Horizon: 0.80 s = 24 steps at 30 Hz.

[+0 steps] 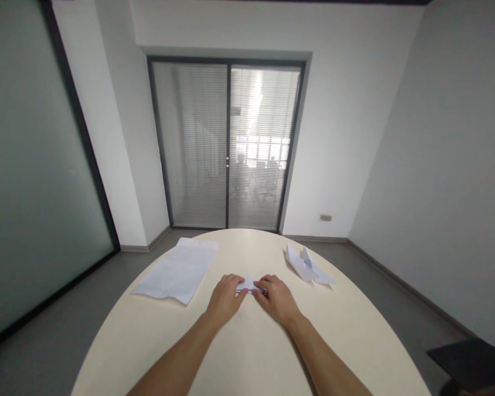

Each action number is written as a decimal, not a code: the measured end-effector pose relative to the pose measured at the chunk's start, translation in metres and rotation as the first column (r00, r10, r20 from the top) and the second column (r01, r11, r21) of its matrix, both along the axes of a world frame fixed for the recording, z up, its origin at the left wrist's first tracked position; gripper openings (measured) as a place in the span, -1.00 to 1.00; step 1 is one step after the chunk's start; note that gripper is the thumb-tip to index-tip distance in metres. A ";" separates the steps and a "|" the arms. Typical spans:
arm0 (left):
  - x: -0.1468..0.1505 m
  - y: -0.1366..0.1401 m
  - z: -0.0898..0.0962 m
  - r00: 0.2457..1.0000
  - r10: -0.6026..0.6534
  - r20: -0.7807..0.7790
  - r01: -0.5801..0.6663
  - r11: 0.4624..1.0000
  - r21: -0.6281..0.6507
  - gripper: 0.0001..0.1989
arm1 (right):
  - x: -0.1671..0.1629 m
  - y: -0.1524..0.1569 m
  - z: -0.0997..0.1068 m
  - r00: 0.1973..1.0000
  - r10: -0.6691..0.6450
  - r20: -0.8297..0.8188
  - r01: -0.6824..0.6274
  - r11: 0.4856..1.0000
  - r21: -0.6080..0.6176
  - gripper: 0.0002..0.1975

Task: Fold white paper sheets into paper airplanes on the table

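A small piece of folded white paper point(248, 284) lies near the middle of the table, its peak pointing away from me. My left hand point(226, 297) pinches its left end between thumb and fingers. On the opposite end, my right hand point(275, 297) grips the paper in the same way. Fingers of both hands hide the two ends, so the full shape cannot be made out. To the right rests a folded paper boat point(307, 265), apart from my right hand. Flat sheets of white paper point(179, 270) with creases lie to the left, beyond my left hand.
The cream table point(247, 352) has a rounded far edge. Behind it stand glass panels with blinds point(226, 148). A frosted glass partition point(37, 165) is at the left. A dark flat object point(472, 360), perhaps a chair, shows at the lower right.
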State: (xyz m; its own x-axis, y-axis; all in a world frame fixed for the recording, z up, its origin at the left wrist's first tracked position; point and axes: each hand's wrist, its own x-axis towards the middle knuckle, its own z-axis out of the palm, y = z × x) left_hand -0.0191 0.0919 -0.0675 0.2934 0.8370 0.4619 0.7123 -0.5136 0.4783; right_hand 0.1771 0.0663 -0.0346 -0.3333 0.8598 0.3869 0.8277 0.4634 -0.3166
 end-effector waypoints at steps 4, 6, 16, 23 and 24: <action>0.002 0.005 -0.004 0.994 -0.020 0.104 0.021 1.000 -0.010 -0.76 | 0.002 0.001 0.002 1.000 -0.016 -0.011 0.016 0.999 -0.031 -0.64; 0.003 0.007 -0.005 0.986 -0.005 0.166 0.009 1.000 -0.023 -0.68 | 0.002 0.002 0.003 0.999 -0.041 -0.015 0.040 0.998 -0.045 -0.61; 0.006 0.005 -0.005 0.963 0.003 0.270 0.033 0.991 -0.130 -0.52 | -0.001 0.004 -0.003 0.962 -0.075 -0.264 0.054 0.995 -0.085 -0.61; 0.005 0.005 -0.002 0.945 -0.136 0.299 0.175 0.979 -0.108 -0.63 | 0.004 0.009 -0.010 0.900 -0.054 -0.433 -0.008 0.990 -0.138 -0.55; 0.005 0.005 -0.002 0.949 -0.142 0.281 0.175 0.980 -0.097 -0.63 | 0.005 0.011 -0.011 0.890 -0.059 -0.451 -0.008 0.989 -0.146 -0.55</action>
State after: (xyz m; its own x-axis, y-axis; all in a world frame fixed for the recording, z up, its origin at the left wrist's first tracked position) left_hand -0.0142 0.0972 -0.0692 0.3046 0.8435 0.4424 0.4612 -0.5370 0.7063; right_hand 0.1823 0.0773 -0.0456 -0.1279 0.9221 0.3651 0.5889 0.3668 -0.7202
